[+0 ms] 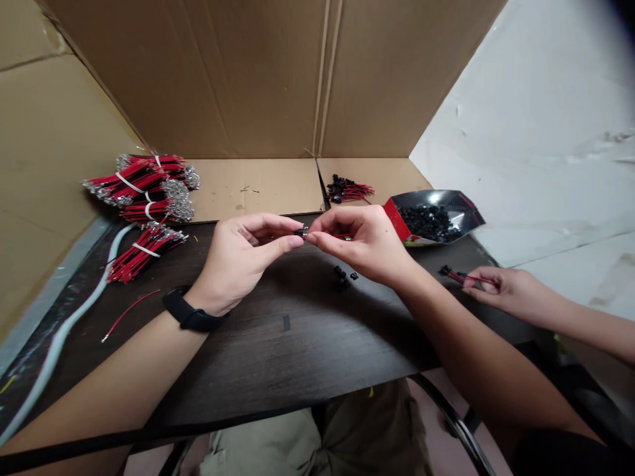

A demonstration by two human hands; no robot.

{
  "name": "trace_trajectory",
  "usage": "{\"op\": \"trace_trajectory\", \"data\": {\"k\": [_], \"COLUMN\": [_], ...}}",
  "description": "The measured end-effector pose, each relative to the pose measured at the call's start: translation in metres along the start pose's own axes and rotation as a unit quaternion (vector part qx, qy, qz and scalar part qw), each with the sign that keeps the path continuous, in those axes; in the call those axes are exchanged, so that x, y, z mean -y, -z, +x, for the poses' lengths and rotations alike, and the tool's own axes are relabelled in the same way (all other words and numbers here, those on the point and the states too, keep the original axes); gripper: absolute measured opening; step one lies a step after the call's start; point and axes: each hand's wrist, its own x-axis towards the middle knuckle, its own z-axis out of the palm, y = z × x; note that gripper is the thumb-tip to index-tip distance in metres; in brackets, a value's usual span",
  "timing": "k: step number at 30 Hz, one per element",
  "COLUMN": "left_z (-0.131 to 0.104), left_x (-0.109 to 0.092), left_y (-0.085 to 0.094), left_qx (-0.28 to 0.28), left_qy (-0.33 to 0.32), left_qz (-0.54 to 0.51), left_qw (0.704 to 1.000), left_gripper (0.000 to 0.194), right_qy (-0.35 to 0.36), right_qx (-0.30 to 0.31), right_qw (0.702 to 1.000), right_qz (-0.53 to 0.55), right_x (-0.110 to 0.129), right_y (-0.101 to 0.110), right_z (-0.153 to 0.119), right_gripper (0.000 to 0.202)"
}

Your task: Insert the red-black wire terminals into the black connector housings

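Both my hands meet above the middle of the dark table. Between the thumb and fingers of my left hand (243,254) is a small black connector housing (299,232). My right hand (364,241) pinches a red wire (342,236) by its end, right at the connector; whether the tip sits inside cannot be made out. Several loose black connectors (342,276) lie on the table below my right hand. Behind it, on the cardboard, is a pile of wires with black connectors (347,190). A single red wire (129,312) lies beside my left forearm.
Bundles of red and black wires (143,188) are stacked at the back left, with another bundle (146,251) in front. An open box (401,221) of black connectors stands at right. Another person's hand (496,285) holds connector wires there. A white cable (74,317) runs along the left edge.
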Motion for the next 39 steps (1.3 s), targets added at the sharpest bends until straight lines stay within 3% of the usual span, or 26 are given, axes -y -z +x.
{"op": "trace_trajectory", "data": {"k": [13,27,35,39], "left_z": [-0.001,-0.003,-0.001,0.004], "left_x": [-0.002,-0.004,-0.001,0.001], "left_y": [-0.002,-0.004,-0.007,-0.003], "left_qx": [-0.009,-0.043,-0.055,-0.084], "left_qy": [-0.009,-0.029,-0.008,-0.004], "left_qz": [0.006,0.048,-0.001,-0.012], "left_qw": [1.0,0.997,0.998,0.996], "left_gripper": [0.023,0.015,0.021,0.024], "right_qy": [-0.022,-0.019,-0.043,-0.076], "right_qx": [0.025,-0.021,-0.006,0.013], "right_qw": [0.999,0.999,0.997,0.992], "right_qz": [0.033,-0.019,0.066,0.099], "right_x": [0.002,0.0,0.0,-0.006], "right_y": [-0.002,-0.011,-0.008,-0.003], "right_z": [0.0,-0.004,-0.001,0.002], "right_gripper": [0.026,0.016,0.022,0.038]}}
